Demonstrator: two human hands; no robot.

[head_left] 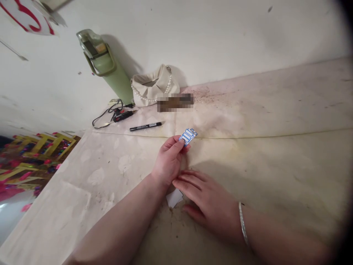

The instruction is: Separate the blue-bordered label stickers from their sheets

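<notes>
Between thumb and fingers, my left hand pinches a small flat paper cutout with blue and white markings. My right hand is open, its fingers stretched out close to the left wrist; whether they touch it I cannot tell. A silver bangle circles the right wrist. On the tabletop by the right thumb lies a small white paper piece, partly hidden by the hands. Beyond the left hand lies a black marker pen.
A green water bottle stands against the wall, beside a cream handbag with a pearl strap. Left of the pen is a black glue gun with its cord. Colourful decorations sit beyond the table's left edge. A blurred-out patch hides something.
</notes>
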